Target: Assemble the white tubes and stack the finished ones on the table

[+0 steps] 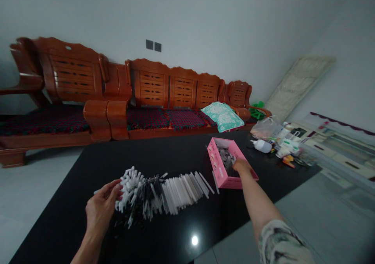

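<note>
Rests left hand [101,208], fingers loosely spread, on sticks [164,193] mid-bench [175,154]; dips right hand [241,165] into box [218,169] at 3 o'clock, fingers hidden, grip unclear; shows many sticks laid out, more left in box.

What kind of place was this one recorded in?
Most likely a home living room: a carved wooden sofa set lines the wall under wall sockets, with a glossy black table in front holding a pink box and small household clutter.

stick pile [159,193]: white-black, fanned flat | pink box [220,173]: open, part-filled
</note>
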`<state>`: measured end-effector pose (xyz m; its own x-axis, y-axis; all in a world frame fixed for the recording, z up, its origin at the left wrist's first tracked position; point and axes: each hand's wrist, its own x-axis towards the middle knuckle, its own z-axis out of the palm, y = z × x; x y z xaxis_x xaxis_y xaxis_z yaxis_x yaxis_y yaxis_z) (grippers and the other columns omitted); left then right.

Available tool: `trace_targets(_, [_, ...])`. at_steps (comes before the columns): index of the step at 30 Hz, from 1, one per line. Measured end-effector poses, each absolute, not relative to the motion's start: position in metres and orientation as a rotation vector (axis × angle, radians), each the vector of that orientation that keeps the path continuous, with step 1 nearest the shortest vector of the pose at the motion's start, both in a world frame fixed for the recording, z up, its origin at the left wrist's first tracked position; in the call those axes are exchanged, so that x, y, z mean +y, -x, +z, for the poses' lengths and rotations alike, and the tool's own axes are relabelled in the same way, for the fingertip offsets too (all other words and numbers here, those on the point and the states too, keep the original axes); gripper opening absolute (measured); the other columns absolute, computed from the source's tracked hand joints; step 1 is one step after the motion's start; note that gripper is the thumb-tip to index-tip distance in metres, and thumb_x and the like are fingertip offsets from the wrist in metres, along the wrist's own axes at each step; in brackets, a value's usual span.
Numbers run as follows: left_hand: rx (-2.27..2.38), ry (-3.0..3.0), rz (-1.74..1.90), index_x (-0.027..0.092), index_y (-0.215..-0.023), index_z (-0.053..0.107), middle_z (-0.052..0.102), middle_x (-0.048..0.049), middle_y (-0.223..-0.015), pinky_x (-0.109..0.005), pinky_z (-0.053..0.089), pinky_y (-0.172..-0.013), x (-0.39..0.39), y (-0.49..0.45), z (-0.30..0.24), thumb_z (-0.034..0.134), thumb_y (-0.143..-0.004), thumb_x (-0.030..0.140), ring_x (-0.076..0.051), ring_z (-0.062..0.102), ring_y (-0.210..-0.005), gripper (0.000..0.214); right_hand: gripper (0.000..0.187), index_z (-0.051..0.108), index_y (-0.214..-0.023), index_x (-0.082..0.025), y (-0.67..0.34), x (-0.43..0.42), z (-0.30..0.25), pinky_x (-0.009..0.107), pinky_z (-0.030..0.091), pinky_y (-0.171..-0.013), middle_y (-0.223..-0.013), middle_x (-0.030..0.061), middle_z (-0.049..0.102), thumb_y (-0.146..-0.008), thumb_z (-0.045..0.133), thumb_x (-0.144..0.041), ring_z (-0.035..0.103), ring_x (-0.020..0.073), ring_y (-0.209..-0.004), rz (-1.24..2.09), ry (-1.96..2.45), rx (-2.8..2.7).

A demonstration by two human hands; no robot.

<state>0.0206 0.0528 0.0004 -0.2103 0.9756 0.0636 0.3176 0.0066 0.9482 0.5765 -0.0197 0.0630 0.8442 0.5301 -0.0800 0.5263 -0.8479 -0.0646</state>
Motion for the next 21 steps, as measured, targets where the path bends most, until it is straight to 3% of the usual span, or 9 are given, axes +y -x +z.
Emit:
trace_targets(4, [1.519, -1.314, 1.201, 0.020, -0.111, 0.068, 0.074, -0.0041, -0.086, -0.027, 0.056, -0.058, 0.055, -0.022, -0.002, 0.064, -0.074, 0.053, -0.020, 0.070, -0.068, 0.050, 0.035, 0.066, -0.116, -0.007, -0.576, -0.018, 0.054, 0.041, 0.048, -0.088, -0.120, 0.0243, 0.063, -0.086, 0.047, -0.009, 0.059, 0.0312, -0.117, 0.207, 3.020, -0.801])
trace_targets(10, [1.514, -1.323, 1.212, 0.019, -0.110, 0.069, 0.073, -0.0052, -0.087, -0.029, 0.057, -0.061, 0.051, -0.028, 0.000, 0.063, -0.074, 0.053, -0.021, 0.069, -0.068, 0.050, 0.039, 0.062, -0.123, -0.013, -0.579, -0.022, 0.053, 0.038, 0.050, -0.084, -0.124, 0.0224, 0.062, -0.086, 0.050, -0.020, 0.060, 0.0300, -0.116, 0.235, 3.033, -0.741])
trace_targets(15, [1.496, -1.331, 1.206, 0.019, -0.111, 0.068, 0.073, -0.0055, -0.087, -0.030, 0.057, -0.062, 0.052, -0.031, -0.002, 0.064, -0.073, 0.054, -0.021, 0.069, -0.068, 0.052, 0.037, 0.065, -0.117, -0.012, -0.577, -0.024, 0.057, 0.038, 0.050, -0.081, -0.115, 0.0223, 0.066, -0.082, 0.058, -0.024, 0.064, 0.0306, -0.107, 0.247, 3.000, -0.815])
trace_targets(21, [1.519, -1.327, 1.183, 0.018, -0.109, 0.070, 0.074, -0.0054, -0.085, -0.029, 0.055, -0.060, 0.051, -0.035, 0.005, 0.063, -0.073, 0.053, -0.021, 0.069, -0.066, 0.051, 0.024, 0.071, -0.097, -0.012, -0.570, -0.027, 0.067, 0.032, 0.050, -0.073, -0.090, 0.0176, 0.072, -0.077, 0.063, -0.022, 0.069, 0.0257, -0.087, 0.152, 2.890, -0.978])
